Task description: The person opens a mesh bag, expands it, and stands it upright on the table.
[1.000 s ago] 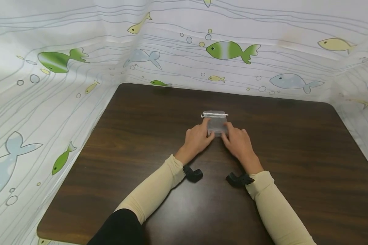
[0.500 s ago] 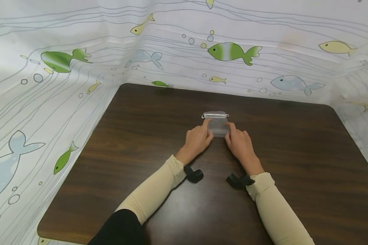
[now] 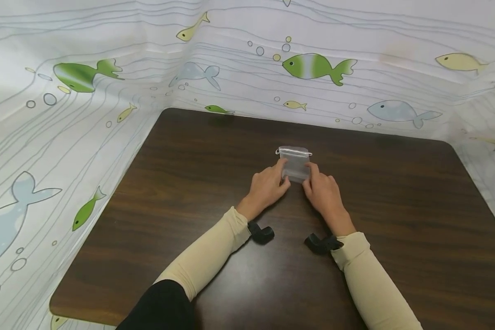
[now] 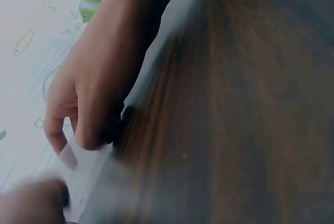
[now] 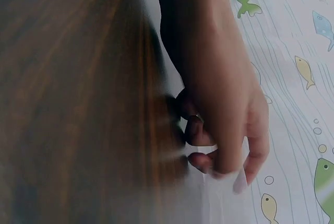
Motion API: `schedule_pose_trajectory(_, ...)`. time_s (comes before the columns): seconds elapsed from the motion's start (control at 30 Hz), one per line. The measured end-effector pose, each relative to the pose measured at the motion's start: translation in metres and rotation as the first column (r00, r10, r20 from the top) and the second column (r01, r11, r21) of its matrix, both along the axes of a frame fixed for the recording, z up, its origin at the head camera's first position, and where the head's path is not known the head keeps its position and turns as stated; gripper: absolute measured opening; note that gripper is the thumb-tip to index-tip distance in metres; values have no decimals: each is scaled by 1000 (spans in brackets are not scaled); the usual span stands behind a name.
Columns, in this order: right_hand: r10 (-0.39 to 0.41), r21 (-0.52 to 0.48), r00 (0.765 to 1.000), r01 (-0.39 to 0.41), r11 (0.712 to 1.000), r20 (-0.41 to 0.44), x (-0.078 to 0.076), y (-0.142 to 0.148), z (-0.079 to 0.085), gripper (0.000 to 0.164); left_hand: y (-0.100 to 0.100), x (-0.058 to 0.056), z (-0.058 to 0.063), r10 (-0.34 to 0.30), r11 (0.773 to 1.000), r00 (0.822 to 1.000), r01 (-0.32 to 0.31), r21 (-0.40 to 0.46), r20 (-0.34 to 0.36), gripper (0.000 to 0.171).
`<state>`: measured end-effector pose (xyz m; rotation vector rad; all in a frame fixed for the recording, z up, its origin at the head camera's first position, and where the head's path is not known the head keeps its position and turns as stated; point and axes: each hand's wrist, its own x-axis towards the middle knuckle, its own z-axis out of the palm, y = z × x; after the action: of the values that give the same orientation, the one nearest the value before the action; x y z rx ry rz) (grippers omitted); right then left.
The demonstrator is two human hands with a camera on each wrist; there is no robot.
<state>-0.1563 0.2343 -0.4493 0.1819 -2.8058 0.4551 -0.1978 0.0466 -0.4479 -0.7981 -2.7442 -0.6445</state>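
Over dk tbl (image 3: pixel 169 192), L hand (image 3: pixel 266 185) & R hand (image 3: pixel 324 191) hold sheer bag (image 3: pixel 296 166).

Sheer gauzy pouch (image 3: pixel 296 167), glossy wood-grain tabletop (image 3: pixel 247 279), matt cloth sleeves (image 3: pixel 208 254), lightly creased sheeting (image 3: pixel 239 27)

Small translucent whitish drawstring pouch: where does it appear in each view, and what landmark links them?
Head: the pouch is right of centre, between left hand and right hand.
Left wrist: unclear; a pale patch at lower left is too blurred to confirm.
Right wrist: also unclear; a whitish blur lies bottom, right of centre.
Shared landmark: dark brown wood-grain tabletop, in all three views.
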Motion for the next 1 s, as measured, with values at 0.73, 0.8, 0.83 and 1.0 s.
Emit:
schedule_pose_trajectory(0.73, 17, -17, 999, -18, 1000, -48, -1, 1, 6, 36, 3, -1, 2, 82, 996, 996, -81, 46, -24, 41)
schedule_pose_trajectory(0.8, 6, -15, 999, -6, 1000, -42, -1, 0, 6, 36, 4, 0, 2, 95, 994, 995, -94, 47, -24, 40)
schedule_pose_trajectory(0.83, 3, -12, 999, -3, 1000, -37, -1, 0, 6, 35, 5, 0, 2, 103, 994, 994, -102, 47, -24, 40)
schedule_pose_trajectory(1.0, 1, -15, 1000, -1, 1000, -9, 1, 0, 3, 35, 6, 4, 2, 120, 992, 993, -121, 36, 6, 44)
